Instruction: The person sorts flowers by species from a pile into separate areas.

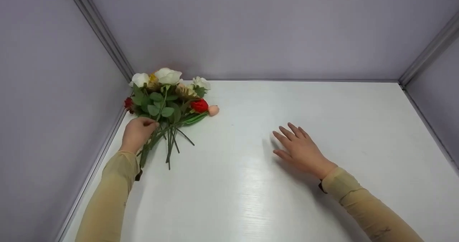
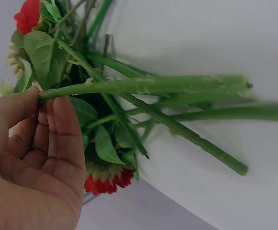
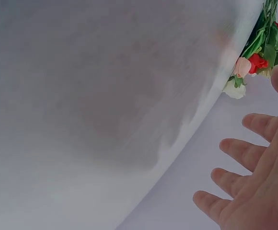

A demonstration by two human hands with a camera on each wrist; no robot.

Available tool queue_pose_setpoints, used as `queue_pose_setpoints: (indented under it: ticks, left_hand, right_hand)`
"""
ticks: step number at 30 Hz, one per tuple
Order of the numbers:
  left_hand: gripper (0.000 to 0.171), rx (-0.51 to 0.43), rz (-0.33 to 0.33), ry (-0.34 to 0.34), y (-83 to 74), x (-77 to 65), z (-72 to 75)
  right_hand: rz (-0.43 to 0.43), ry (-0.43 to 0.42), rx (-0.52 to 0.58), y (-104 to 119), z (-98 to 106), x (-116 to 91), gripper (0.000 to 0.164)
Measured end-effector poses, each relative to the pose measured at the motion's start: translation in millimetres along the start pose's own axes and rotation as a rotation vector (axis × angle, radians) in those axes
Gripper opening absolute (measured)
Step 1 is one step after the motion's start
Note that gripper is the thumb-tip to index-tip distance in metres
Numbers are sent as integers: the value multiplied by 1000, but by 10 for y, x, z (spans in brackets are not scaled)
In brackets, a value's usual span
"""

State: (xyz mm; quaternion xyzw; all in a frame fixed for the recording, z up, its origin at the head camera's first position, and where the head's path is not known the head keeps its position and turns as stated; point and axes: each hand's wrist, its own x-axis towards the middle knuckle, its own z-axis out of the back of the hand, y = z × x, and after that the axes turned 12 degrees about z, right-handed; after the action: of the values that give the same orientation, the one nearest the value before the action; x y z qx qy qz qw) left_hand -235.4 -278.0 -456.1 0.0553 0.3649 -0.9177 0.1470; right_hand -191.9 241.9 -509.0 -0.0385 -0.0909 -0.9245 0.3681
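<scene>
A pile of flowers lies at the back left of the table, blooms toward the rear wall and green stems pointing toward me. My left hand (image 1: 138, 133) pinches the green stem (image 2: 177, 85) of a flower between thumb and fingertips. In the head view that stem runs up to a large white rose (image 1: 168, 76). Around it are a red rose (image 1: 199, 106), a peach tulip-like bud (image 1: 213, 110) and a dark red flower (image 1: 128, 105). Over the table right of the middle, my right hand (image 1: 299, 150) hovers with fingers spread, holding nothing.
The white table (image 1: 229, 184) meets a grey back wall (image 1: 265, 34) and side walls with metal corner posts. The left wall (image 1: 46, 91) stands close beside the flowers and left arm. Several loose stems (image 1: 172, 148) jut out of the pile toward the front.
</scene>
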Motion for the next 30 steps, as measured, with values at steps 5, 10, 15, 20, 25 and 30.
queue_pose_setpoints:
  ticks: [5,10,15,20,25,30]
  left_hand:
    - [37,-80,-42,68,-333,-57,-136]
    - [34,-206,-60,186,-674,-141,-428]
    - [27,-333,-110,260,-959,-337,-859]
    - [20,-449,-185,336,-1271,-535,-1360]
    - [18,-500,-231,397,-1555,-715,-1747]
    - [16,-509,-260,423,-1698,-796,-1961]
  right_hand:
    - [-37,-54,29,-45,11,-61,59]
    - [-107,-167,146,-71,41,-58,47]
    - [-313,-316,550,-52,149,123,33]
    - [-424,-465,996,42,350,494,33]
    - [-441,-517,1223,136,491,769,45]
    - [-495,-566,1213,149,514,793,43]
